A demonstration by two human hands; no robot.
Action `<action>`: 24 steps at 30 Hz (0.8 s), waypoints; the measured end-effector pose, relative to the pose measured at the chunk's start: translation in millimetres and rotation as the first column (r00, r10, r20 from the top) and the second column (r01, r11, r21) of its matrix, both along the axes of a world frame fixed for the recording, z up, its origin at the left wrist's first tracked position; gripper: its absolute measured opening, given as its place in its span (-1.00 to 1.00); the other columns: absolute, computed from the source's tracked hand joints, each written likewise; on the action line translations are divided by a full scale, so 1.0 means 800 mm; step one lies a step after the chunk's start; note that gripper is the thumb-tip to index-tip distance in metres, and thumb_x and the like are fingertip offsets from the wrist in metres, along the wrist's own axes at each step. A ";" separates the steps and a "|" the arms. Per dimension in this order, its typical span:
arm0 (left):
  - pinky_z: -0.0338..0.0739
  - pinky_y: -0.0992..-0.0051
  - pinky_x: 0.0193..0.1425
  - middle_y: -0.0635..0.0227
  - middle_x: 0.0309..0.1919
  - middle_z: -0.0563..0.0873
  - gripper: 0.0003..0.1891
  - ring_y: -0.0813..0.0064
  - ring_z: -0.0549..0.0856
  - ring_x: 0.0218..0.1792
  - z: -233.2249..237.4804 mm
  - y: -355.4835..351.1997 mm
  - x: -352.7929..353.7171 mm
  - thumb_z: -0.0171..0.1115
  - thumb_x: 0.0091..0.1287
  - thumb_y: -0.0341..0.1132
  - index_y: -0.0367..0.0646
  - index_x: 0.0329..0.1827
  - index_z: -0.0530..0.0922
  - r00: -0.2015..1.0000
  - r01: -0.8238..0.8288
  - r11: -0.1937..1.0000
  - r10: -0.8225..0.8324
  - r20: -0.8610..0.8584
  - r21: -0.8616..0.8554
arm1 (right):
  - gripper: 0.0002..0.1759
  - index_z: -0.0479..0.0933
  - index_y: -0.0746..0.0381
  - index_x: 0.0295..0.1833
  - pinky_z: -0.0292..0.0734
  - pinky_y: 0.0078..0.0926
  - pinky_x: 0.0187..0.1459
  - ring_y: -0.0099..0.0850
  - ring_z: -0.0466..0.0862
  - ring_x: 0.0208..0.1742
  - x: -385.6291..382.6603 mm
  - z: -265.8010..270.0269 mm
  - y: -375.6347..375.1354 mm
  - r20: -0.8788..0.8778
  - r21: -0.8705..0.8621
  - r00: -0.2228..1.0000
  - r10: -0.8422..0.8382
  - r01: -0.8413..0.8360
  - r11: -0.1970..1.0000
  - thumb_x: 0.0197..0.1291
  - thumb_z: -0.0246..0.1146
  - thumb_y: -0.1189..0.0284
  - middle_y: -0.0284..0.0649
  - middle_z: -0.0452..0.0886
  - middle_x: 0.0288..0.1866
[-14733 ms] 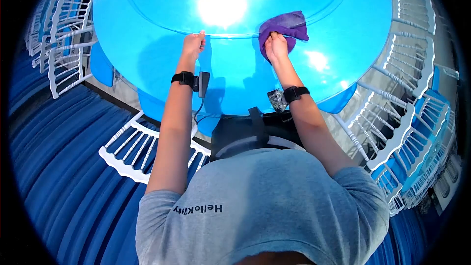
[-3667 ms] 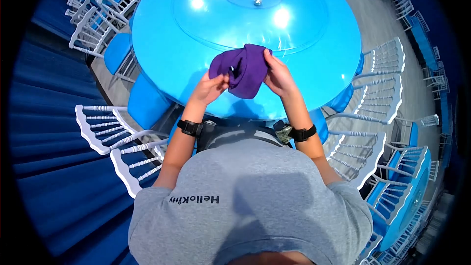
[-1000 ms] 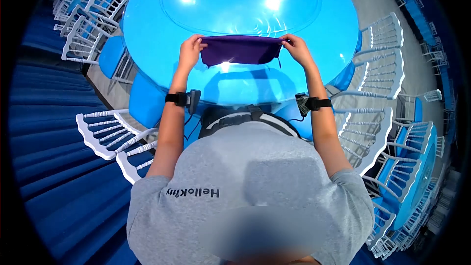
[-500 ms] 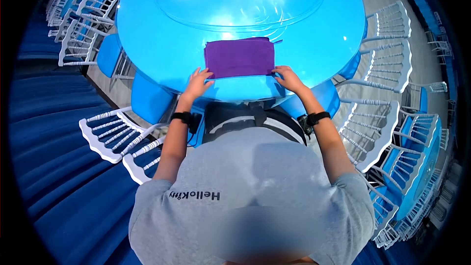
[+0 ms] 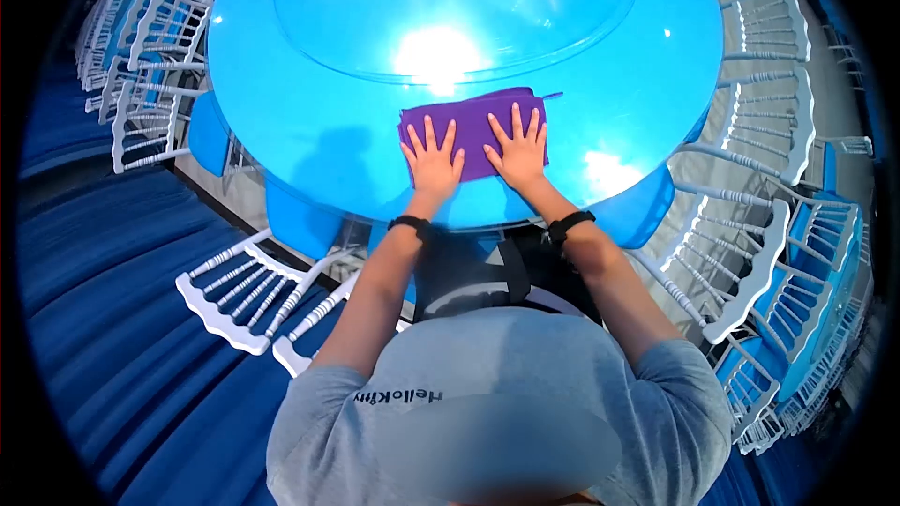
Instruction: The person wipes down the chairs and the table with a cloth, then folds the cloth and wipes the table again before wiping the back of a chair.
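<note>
A folded purple cloth [image 5: 473, 129] lies flat on the round, glossy blue table [image 5: 319, 122] near its front edge. At its far right corner a small loop or tag sticks out. My left hand [image 5: 434, 165] rests palm down on the left half of the cloth, fingers spread. Palm down too, my right hand [image 5: 521, 157] covers part of the right half with its fingers apart. Neither hand grips anything. The cloth shows between and beyond my fingers.
A round clear turntable [image 5: 450, 47] sits in the middle of the table. White spindle-back chairs [image 5: 253, 295] with blue seats stand around it. Dark blue draped fabric [image 5: 122, 319] spreads at the left. Another blue table [image 5: 825, 319] with chairs is at the right.
Both hands have moved from the near corners of the cloth inward onto its top and flattened there. The cloth appears slightly tilted and lower in view as the camera shifted.
</note>
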State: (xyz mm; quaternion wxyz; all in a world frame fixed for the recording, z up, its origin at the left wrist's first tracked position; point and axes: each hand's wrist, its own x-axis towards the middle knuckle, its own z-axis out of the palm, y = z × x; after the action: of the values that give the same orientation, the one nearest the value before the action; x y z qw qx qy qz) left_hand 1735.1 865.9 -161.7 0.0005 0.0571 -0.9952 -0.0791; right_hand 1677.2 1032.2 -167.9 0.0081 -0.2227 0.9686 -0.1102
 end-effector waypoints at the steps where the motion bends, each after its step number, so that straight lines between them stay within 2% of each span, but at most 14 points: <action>1: -0.17 -0.24 0.30 -0.02 0.39 -0.01 -0.42 -0.24 -0.07 0.36 0.002 -0.003 -0.002 -0.05 0.28 -0.05 0.15 0.39 0.15 1.000 0.007 1.000 -0.007 0.021 -0.001 | -0.35 0.14 -0.18 0.38 -0.23 0.25 0.29 0.20 -0.17 0.42 -0.001 -0.002 -0.004 0.022 0.000 1.000 -0.016 0.016 1.000 0.16 -0.01 -0.06 -0.02 -0.10 0.46; 4: -0.16 -0.16 0.33 -0.05 0.39 0.00 -0.42 -0.23 -0.06 0.36 0.002 -0.007 -0.009 -0.03 0.27 -0.08 0.10 0.39 0.16 0.999 0.032 0.996 -0.031 -0.009 0.078 | -0.34 0.13 -0.17 0.39 -0.23 0.24 0.29 0.21 -0.18 0.42 -0.006 0.000 -0.006 0.032 0.029 0.999 0.002 -0.003 1.000 0.16 0.00 -0.04 -0.02 -0.10 0.46; 5: -0.11 -0.08 0.36 -0.07 0.38 0.00 -0.41 -0.21 -0.03 0.36 0.002 -0.007 -0.011 -0.03 0.27 -0.14 -0.03 0.38 0.15 0.999 0.043 0.998 -0.043 -0.002 0.055 | -0.34 0.14 -0.10 0.38 -0.17 0.15 0.31 0.15 -0.09 0.42 -0.010 0.002 -0.005 0.024 0.004 0.999 0.026 -0.026 1.000 0.17 0.04 0.03 -0.01 -0.04 0.45; 8: -0.05 0.00 0.38 -0.07 0.36 0.05 -0.41 -0.14 0.02 0.37 -0.003 -0.015 -0.027 -0.02 0.25 -0.18 -0.13 0.36 0.17 0.995 0.094 0.990 -0.090 -0.040 0.106 | -0.35 0.14 -0.01 0.38 -0.15 0.06 0.34 0.06 -0.05 0.43 -0.030 -0.004 -0.011 0.011 -0.016 0.995 0.101 -0.101 0.995 0.18 0.04 0.08 -0.02 -0.01 0.44; 9: -0.05 0.00 0.38 -0.07 0.36 0.05 -0.41 -0.14 0.02 0.37 0.000 -0.018 -0.035 -0.02 0.25 -0.18 -0.13 0.36 0.17 0.995 0.092 0.990 -0.089 -0.036 0.105 | -0.35 0.14 0.08 0.37 -0.12 -0.03 0.36 -0.02 -0.01 0.43 -0.038 0.001 -0.015 0.000 -0.022 0.993 0.121 -0.121 0.992 0.19 0.03 0.13 -0.03 0.03 0.43; 11: -0.02 0.09 0.39 -0.05 0.35 0.09 -0.42 -0.05 0.06 0.37 0.004 -0.024 -0.051 -0.03 0.25 -0.21 -0.23 0.34 0.17 0.987 0.152 0.981 -0.146 -0.061 0.123 | -0.35 0.14 0.11 0.37 -0.10 -0.05 0.36 -0.03 0.00 0.43 -0.056 -0.001 -0.023 -0.013 -0.025 0.987 0.162 -0.162 0.986 0.19 0.03 0.14 -0.04 0.03 0.43; 13: -0.01 0.10 0.39 -0.04 0.35 0.11 -0.42 -0.03 0.08 0.37 0.000 -0.032 -0.066 -0.03 0.25 -0.22 -0.24 0.33 0.18 0.983 0.178 0.977 -0.171 -0.071 0.117 | -0.36 0.13 0.17 0.37 -0.08 -0.12 0.36 -0.07 0.03 0.43 -0.073 -0.003 -0.030 -0.042 -0.033 0.972 0.231 -0.233 0.972 0.20 0.02 0.18 -0.06 0.05 0.43; 16: 0.00 0.14 0.39 -0.02 0.33 0.17 -0.44 0.01 0.13 0.35 -0.007 -0.043 -0.094 -0.05 0.25 -0.22 -0.29 0.30 0.21 0.971 0.225 0.970 -0.215 -0.109 0.096 | -0.37 0.15 0.18 0.36 -0.07 -0.13 0.37 -0.09 0.06 0.42 -0.111 -0.007 -0.048 0.064 0.031 0.953 0.298 -0.300 0.953 0.20 0.01 0.18 -0.06 0.08 0.41; 17: 0.00 0.15 0.39 -0.02 0.32 0.18 -0.45 0.01 0.14 0.35 -0.009 -0.048 -0.105 -0.06 0.26 -0.22 -0.30 0.30 0.21 0.964 0.254 0.963 -0.244 -0.106 0.095 | -0.39 0.17 0.18 0.35 -0.07 -0.15 0.37 -0.12 0.07 0.42 -0.123 -0.008 -0.053 -0.046 -0.028 0.944 0.326 -0.328 0.944 0.21 0.00 0.19 -0.07 0.10 0.41; 20: 0.00 0.16 0.40 0.00 0.31 0.21 -0.48 0.03 0.11 0.37 -0.012 -0.062 -0.138 -0.14 0.30 -0.21 -0.34 0.28 0.23 0.953 0.296 0.952 -0.289 -0.089 0.079 | -0.40 0.19 0.19 0.33 -0.05 -0.15 0.37 -0.14 0.08 0.42 -0.151 -0.010 -0.070 -0.110 -0.039 0.936 0.336 -0.342 0.939 0.20 0.01 0.20 -0.10 0.10 0.41; 22: 0.01 0.17 0.40 0.02 0.31 0.22 -0.50 0.05 0.11 0.37 -0.015 -0.066 -0.153 -0.15 0.31 -0.22 -0.34 0.25 0.27 0.959 0.281 0.960 -0.280 -0.041 0.010 | -0.40 0.19 0.17 0.33 -0.05 -0.16 0.37 -0.14 0.06 0.43 -0.156 -0.017 -0.079 -0.061 -0.105 0.949 0.308 -0.313 0.944 0.19 0.01 0.22 -0.13 0.07 0.43; 24: 0.00 0.18 0.41 0.03 0.31 0.23 -0.50 0.07 0.09 0.38 -0.018 -0.063 -0.159 -0.14 0.31 -0.23 -0.35 0.25 0.28 0.965 0.261 0.965 -0.261 -0.019 0.025 | -0.39 0.17 0.15 0.34 -0.06 -0.17 0.37 -0.15 0.03 0.44 -0.160 -0.012 -0.091 -0.059 0.003 0.979 0.195 -0.195 0.981 0.18 0.01 0.22 -0.14 0.04 0.44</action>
State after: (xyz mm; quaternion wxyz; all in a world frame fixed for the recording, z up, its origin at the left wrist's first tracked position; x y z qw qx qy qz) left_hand 1608.1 815.5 -176.2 -0.0030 -0.0751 -0.9929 -0.0925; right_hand 1549.4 959.5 -177.4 -0.0102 -0.3198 0.9418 -0.1036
